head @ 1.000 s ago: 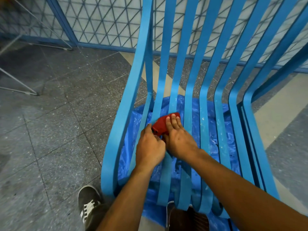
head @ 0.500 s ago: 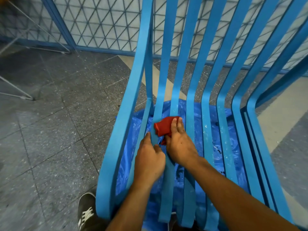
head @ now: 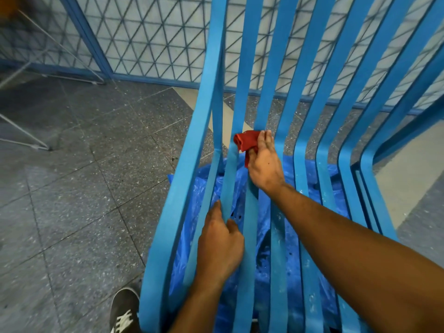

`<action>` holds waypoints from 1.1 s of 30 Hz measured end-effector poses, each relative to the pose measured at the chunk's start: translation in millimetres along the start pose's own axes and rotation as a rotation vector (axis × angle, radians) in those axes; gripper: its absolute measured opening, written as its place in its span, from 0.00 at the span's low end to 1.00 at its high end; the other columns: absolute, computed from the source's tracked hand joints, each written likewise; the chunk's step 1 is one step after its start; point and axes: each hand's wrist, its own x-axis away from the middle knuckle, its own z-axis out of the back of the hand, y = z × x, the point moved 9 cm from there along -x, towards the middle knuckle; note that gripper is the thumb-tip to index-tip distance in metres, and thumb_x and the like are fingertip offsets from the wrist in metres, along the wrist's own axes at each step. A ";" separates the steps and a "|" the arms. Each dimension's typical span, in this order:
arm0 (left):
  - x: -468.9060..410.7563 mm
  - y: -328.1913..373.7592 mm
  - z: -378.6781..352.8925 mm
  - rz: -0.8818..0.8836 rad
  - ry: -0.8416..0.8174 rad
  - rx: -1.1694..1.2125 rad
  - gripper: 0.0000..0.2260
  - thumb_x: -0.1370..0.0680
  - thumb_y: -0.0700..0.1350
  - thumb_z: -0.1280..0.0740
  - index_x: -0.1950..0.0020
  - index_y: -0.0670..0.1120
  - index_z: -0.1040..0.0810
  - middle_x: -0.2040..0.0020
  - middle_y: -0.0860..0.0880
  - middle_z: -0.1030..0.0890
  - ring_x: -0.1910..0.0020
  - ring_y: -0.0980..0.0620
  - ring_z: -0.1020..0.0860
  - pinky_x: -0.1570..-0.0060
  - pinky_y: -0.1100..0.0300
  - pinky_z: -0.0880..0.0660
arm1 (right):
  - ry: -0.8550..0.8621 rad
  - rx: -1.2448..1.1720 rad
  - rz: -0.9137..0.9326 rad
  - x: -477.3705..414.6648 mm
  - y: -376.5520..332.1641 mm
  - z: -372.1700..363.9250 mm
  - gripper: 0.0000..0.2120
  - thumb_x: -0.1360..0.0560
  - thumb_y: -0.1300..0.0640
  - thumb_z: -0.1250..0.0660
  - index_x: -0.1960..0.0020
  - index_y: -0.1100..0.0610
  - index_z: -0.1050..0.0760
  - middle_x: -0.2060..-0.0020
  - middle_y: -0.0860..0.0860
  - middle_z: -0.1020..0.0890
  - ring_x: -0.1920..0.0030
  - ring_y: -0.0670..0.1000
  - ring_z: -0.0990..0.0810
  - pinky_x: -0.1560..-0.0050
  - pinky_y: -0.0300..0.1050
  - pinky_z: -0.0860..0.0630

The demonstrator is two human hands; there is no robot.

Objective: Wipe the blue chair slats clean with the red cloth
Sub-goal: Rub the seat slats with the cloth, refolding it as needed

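A blue chair (head: 182,179) made of several long curved slats fills the middle and right of the view. My right hand (head: 265,162) presses a bunched red cloth (head: 247,140) against a slat near the bend where seat meets back. My left hand (head: 219,246) is lower down on the seat, thumb and fingers closed around one of the left slats. White specks dot the slats to the right.
A crumpled blue plastic sheet (head: 336,188) lies on the floor under the chair. Grey speckled floor tiles (head: 84,200) spread to the left. A blue mesh fence (head: 149,37) stands behind. A dark shoe (head: 123,311) shows at the bottom left.
My right hand has slid the red cloth up the slat toward the chair's back. My left hand has stayed low on the seat, so the hands are now apart.
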 end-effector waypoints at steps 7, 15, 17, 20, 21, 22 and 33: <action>0.8 -0.4 -0.6 0.007 -0.004 -0.008 0.25 0.17 0.45 0.42 0.20 0.49 0.42 0.21 0.51 0.36 0.25 0.49 0.34 0.29 0.55 0.36 | -0.287 0.315 0.051 18.0 5.3 -27.2 0.30 0.15 0.56 0.49 0.20 0.65 0.58 0.20 0.63 0.58 0.19 0.60 0.57 0.22 0.50 0.53; 7.7 4.5 1.4 -0.007 0.016 -0.015 0.24 0.18 0.43 0.42 0.21 0.50 0.40 0.22 0.50 0.35 0.27 0.47 0.32 0.32 0.57 0.34 | -0.407 0.400 0.156 93.7 -0.5 -12.2 0.29 0.16 0.53 0.46 0.19 0.60 0.50 0.19 0.57 0.49 0.19 0.56 0.48 0.23 0.48 0.46; 7.3 4.8 2.0 -0.013 0.024 -0.015 0.23 0.18 0.43 0.42 0.22 0.51 0.38 0.24 0.50 0.32 0.29 0.47 0.30 0.35 0.57 0.32 | -0.420 0.412 0.165 114.7 -5.1 -12.0 0.29 0.16 0.53 0.46 0.19 0.60 0.51 0.19 0.58 0.50 0.19 0.56 0.49 0.24 0.48 0.45; 6.3 3.7 2.1 0.001 0.036 -0.013 0.23 0.18 0.43 0.42 0.22 0.51 0.38 0.24 0.50 0.32 0.29 0.47 0.30 0.34 0.58 0.33 | -0.435 0.444 0.184 148.4 -8.2 -17.7 0.30 0.16 0.54 0.46 0.19 0.62 0.54 0.19 0.59 0.52 0.19 0.56 0.51 0.23 0.47 0.46; 6.4 3.1 1.7 0.011 0.036 -0.013 0.23 0.18 0.43 0.42 0.21 0.50 0.39 0.23 0.50 0.33 0.28 0.48 0.31 0.33 0.58 0.34 | -0.441 0.456 0.206 158.0 -7.8 -20.6 0.31 0.16 0.55 0.46 0.19 0.63 0.55 0.19 0.59 0.53 0.19 0.56 0.53 0.22 0.47 0.48; 6.5 2.5 1.2 0.017 0.035 -0.012 0.24 0.17 0.43 0.43 0.21 0.50 0.40 0.23 0.50 0.34 0.27 0.48 0.32 0.31 0.58 0.35 | -0.446 0.458 0.226 163.9 -6.5 -23.2 0.32 0.17 0.55 0.46 0.19 0.63 0.56 0.19 0.60 0.54 0.19 0.56 0.54 0.22 0.46 0.50; 4.8 -0.5 0.0 0.004 0.012 0.016 0.25 0.18 0.43 0.42 0.21 0.49 0.40 0.22 0.50 0.36 0.25 0.49 0.35 0.29 0.58 0.37 | -0.271 0.216 0.053 115.7 0.0 -23.8 0.30 0.16 0.58 0.45 0.19 0.62 0.55 0.19 0.59 0.54 0.19 0.55 0.55 0.23 0.45 0.50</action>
